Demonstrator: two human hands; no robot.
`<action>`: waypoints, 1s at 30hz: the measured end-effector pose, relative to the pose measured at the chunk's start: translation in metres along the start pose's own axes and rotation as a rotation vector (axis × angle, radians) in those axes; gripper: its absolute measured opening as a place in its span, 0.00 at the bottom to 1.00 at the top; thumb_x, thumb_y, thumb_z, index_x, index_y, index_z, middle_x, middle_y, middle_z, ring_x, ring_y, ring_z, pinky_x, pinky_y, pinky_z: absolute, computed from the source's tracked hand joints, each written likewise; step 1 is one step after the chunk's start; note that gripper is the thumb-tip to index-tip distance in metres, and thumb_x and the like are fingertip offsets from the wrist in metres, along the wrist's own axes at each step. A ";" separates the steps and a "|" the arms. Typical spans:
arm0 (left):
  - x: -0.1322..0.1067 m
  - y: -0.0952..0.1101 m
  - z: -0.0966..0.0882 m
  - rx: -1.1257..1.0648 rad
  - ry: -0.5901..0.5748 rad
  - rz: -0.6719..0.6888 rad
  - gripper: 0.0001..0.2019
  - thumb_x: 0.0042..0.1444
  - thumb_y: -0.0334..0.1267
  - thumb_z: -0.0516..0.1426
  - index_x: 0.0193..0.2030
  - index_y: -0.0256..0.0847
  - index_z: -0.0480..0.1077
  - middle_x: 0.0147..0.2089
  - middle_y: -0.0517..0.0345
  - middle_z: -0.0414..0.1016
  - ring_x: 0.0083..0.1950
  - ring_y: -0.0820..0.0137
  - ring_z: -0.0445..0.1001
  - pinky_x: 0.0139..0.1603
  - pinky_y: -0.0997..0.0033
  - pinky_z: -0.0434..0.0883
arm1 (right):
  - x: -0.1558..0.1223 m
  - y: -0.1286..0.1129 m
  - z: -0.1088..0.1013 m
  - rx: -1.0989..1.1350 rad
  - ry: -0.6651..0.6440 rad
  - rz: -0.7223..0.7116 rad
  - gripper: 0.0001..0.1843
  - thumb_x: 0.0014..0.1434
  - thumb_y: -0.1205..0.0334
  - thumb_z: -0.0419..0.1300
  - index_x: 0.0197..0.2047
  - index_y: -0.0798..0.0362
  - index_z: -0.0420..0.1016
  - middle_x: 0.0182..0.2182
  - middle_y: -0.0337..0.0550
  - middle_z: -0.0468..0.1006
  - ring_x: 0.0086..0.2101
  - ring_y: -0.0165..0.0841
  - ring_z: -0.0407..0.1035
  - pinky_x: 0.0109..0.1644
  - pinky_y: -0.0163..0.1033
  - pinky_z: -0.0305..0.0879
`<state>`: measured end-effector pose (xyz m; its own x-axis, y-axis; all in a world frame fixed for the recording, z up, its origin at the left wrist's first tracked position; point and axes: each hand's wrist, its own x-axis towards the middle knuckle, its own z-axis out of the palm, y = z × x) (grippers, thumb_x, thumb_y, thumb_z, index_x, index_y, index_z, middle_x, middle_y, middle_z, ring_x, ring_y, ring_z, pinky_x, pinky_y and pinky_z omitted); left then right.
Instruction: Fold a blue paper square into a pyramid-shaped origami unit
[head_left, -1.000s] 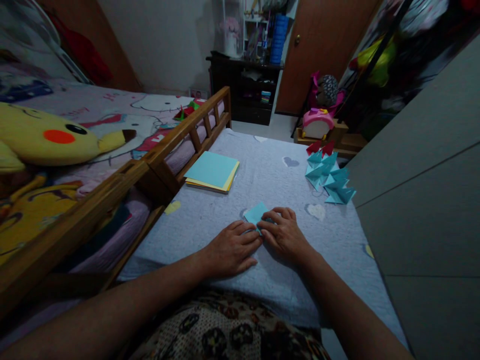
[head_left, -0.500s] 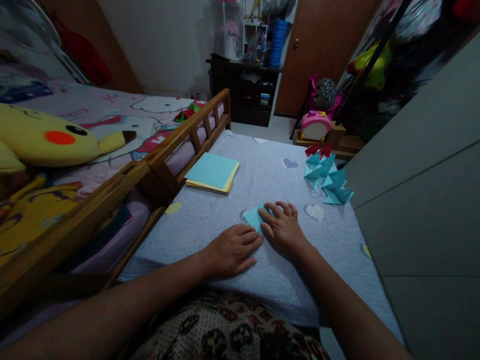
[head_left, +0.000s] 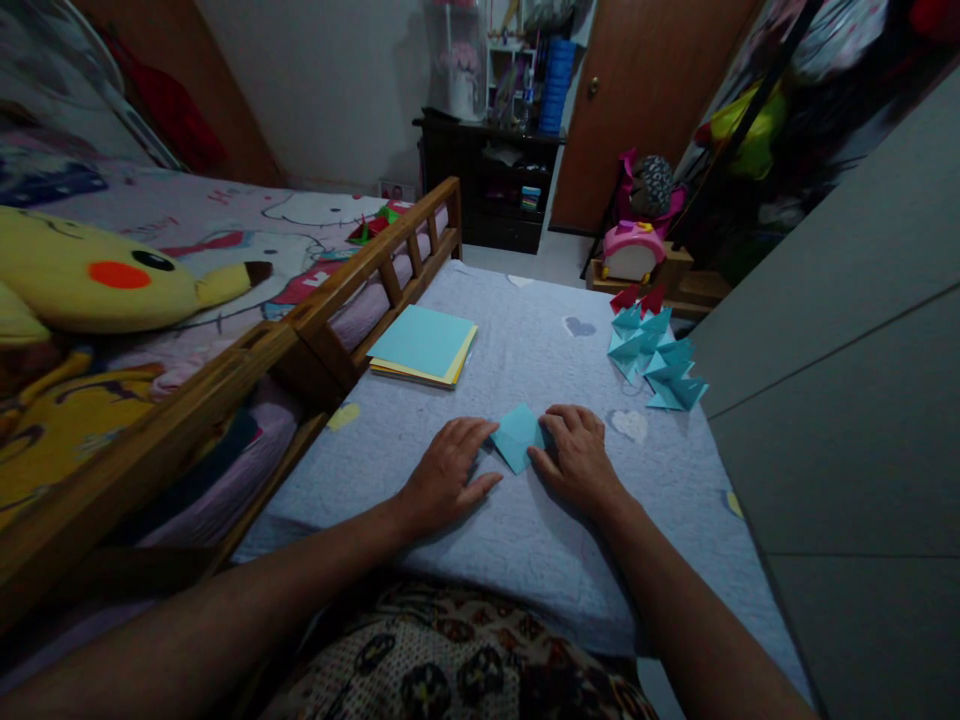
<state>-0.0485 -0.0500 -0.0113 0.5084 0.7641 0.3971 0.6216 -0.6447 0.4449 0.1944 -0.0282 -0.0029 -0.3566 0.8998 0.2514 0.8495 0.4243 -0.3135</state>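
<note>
A small folded piece of light-blue origami paper point(head_left: 517, 440) lies on the cloth-covered surface point(head_left: 547, 350) in front of me, one corner pointing toward me. My left hand point(head_left: 450, 465) is at its left corner, thumb and fingers apart, fingertips at the paper's edge. On the other side my right hand point(head_left: 576, 452) rests over the right corner, with its thumb and fingertips on the paper; that corner is partly hidden. A stack of square paper point(head_left: 424, 342), light blue on top with yellow beneath, sits farther back on the left.
Several folded light-blue paper pieces point(head_left: 652, 355) stand at the right edge, with red folded pieces point(head_left: 637, 298) behind them. A wooden rail point(head_left: 360, 270) runs along the left side, beyond which a yellow plush toy point(head_left: 112, 270) lies on a bed. A pale cabinet point(head_left: 847, 400) borders the right.
My left hand has moved up and left to the paper's left corner, its thumb now spread. My right hand has shifted slightly right, uncovering more of the paper.
</note>
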 end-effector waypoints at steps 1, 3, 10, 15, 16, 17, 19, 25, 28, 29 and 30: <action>0.003 -0.002 0.002 0.002 0.012 -0.047 0.26 0.64 0.41 0.57 0.66 0.38 0.57 0.60 0.43 0.67 0.62 0.54 0.65 0.62 0.47 0.66 | 0.000 0.000 0.000 0.011 0.001 -0.007 0.16 0.62 0.55 0.60 0.51 0.54 0.72 0.53 0.55 0.73 0.54 0.49 0.61 0.61 0.56 0.53; 0.010 -0.005 0.005 0.006 0.013 -0.120 0.26 0.62 0.44 0.60 0.63 0.39 0.59 0.59 0.44 0.67 0.60 0.54 0.65 0.60 0.46 0.67 | 0.000 0.000 0.000 0.036 0.012 -0.020 0.15 0.61 0.57 0.60 0.50 0.53 0.71 0.53 0.55 0.73 0.54 0.49 0.61 0.60 0.55 0.54; 0.039 -0.003 0.007 -0.076 -0.085 -0.281 0.16 0.52 0.41 0.66 0.45 0.40 0.68 0.46 0.52 0.70 0.52 0.55 0.67 0.54 0.51 0.67 | 0.000 0.001 0.002 0.137 0.064 -0.068 0.13 0.59 0.60 0.61 0.46 0.53 0.68 0.49 0.54 0.74 0.52 0.47 0.63 0.57 0.54 0.57; 0.050 0.009 0.002 -0.313 -0.033 -0.319 0.08 0.51 0.30 0.62 0.35 0.42 0.67 0.40 0.57 0.69 0.48 0.60 0.69 0.53 0.59 0.67 | -0.001 0.004 0.001 0.221 0.178 -0.112 0.11 0.60 0.63 0.60 0.46 0.51 0.65 0.47 0.52 0.73 0.49 0.46 0.64 0.55 0.54 0.60; 0.052 0.011 0.001 -0.374 -0.009 -0.312 0.08 0.51 0.29 0.61 0.34 0.42 0.67 0.41 0.57 0.68 0.48 0.62 0.69 0.53 0.60 0.67 | -0.001 0.005 0.000 0.241 0.211 -0.119 0.12 0.60 0.64 0.59 0.47 0.51 0.65 0.47 0.52 0.72 0.49 0.46 0.64 0.55 0.54 0.61; 0.054 0.013 0.001 -0.434 0.017 -0.306 0.07 0.52 0.28 0.61 0.34 0.42 0.67 0.42 0.57 0.68 0.48 0.62 0.69 0.53 0.61 0.67 | -0.001 0.005 0.000 0.260 0.247 -0.123 0.15 0.60 0.64 0.59 0.49 0.52 0.64 0.48 0.52 0.71 0.50 0.46 0.64 0.55 0.54 0.61; 0.058 0.015 0.001 -0.536 0.071 -0.304 0.06 0.53 0.29 0.61 0.33 0.42 0.67 0.46 0.55 0.67 0.50 0.63 0.69 0.51 0.64 0.69 | -0.001 0.006 -0.001 0.299 0.312 -0.111 0.20 0.59 0.65 0.60 0.54 0.52 0.62 0.49 0.53 0.70 0.50 0.46 0.65 0.54 0.54 0.64; 0.074 0.011 0.006 -0.670 0.145 -0.236 0.05 0.55 0.30 0.60 0.32 0.41 0.67 0.42 0.56 0.68 0.46 0.66 0.70 0.43 0.71 0.69 | 0.000 0.007 -0.001 0.398 0.393 0.009 0.19 0.60 0.68 0.57 0.54 0.48 0.62 0.41 0.44 0.69 0.37 0.37 0.69 0.40 0.44 0.70; 0.078 0.006 0.013 -0.723 0.170 -0.214 0.05 0.56 0.31 0.60 0.33 0.40 0.67 0.40 0.57 0.68 0.43 0.67 0.70 0.42 0.72 0.68 | 0.000 0.007 -0.001 0.440 0.417 0.034 0.18 0.61 0.69 0.56 0.53 0.48 0.62 0.46 0.46 0.69 0.37 0.34 0.69 0.38 0.42 0.71; 0.078 0.005 0.016 -0.738 0.180 -0.213 0.05 0.56 0.31 0.60 0.33 0.40 0.67 0.40 0.57 0.69 0.43 0.68 0.70 0.42 0.72 0.68 | 0.000 0.007 -0.002 0.454 0.421 0.040 0.18 0.61 0.70 0.56 0.53 0.48 0.63 0.49 0.48 0.68 0.38 0.34 0.70 0.38 0.42 0.71; 0.077 0.004 0.019 -0.754 0.185 -0.215 0.05 0.56 0.31 0.60 0.33 0.40 0.66 0.40 0.57 0.69 0.43 0.68 0.70 0.43 0.71 0.68 | 0.000 0.007 -0.002 0.463 0.424 0.048 0.18 0.61 0.70 0.57 0.53 0.48 0.63 0.52 0.49 0.67 0.39 0.34 0.70 0.39 0.42 0.72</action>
<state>0.0043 0.0069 0.0060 0.2751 0.8998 0.3387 0.0909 -0.3751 0.9225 0.2011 -0.0257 -0.0033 -0.0567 0.8404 0.5390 0.5705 0.4703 -0.6733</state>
